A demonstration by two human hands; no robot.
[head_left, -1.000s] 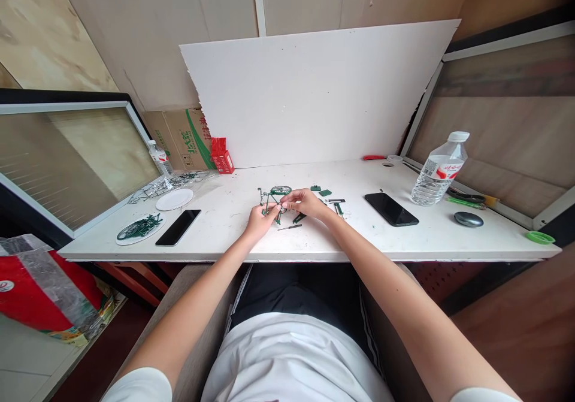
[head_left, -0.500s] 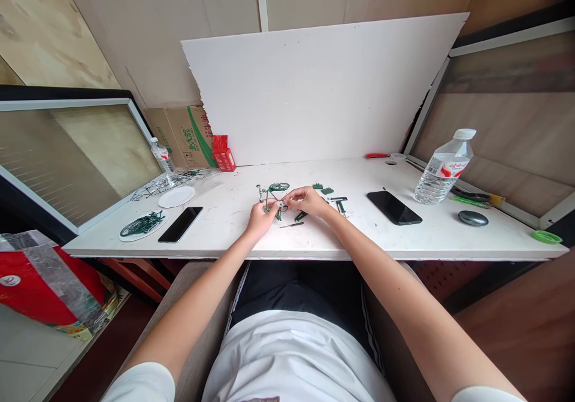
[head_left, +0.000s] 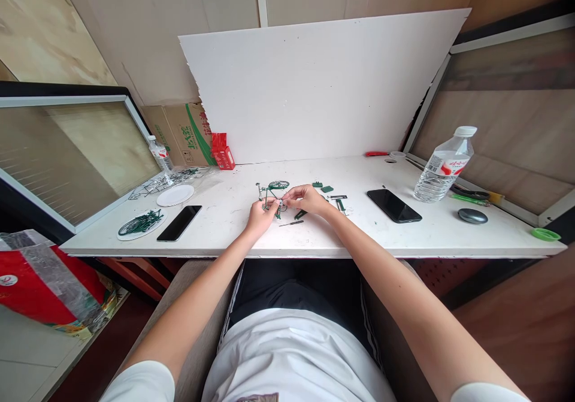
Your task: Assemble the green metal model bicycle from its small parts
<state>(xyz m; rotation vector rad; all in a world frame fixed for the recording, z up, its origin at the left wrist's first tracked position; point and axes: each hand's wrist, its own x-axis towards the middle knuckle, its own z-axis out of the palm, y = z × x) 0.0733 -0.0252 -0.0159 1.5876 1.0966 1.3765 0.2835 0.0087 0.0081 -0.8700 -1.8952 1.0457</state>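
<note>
Just above the white table, a small green model bicycle [head_left: 268, 193] is between my hands, one spoked wheel toward the back. My left hand [head_left: 261, 215] is closed on its lower left part. My right hand [head_left: 304, 199] reaches in from the right, its fingertips pinched at a small part of the model near the left fingertips; what exactly they grip is too small to tell. A thin dark screwdriver [head_left: 291, 223] lies in front of the hands. Green loose pieces [head_left: 327, 189] lie right of my right hand.
A phone [head_left: 179, 223] and a plate of green parts [head_left: 141, 223] are on the left, with a white lid [head_left: 175, 196] behind. On the right are another phone [head_left: 394, 205], a water bottle [head_left: 444, 165] and a dark oval object [head_left: 472, 215].
The view has shifted very slightly. Both hands stay at the model bicycle, with hardly any visible finger movement.
</note>
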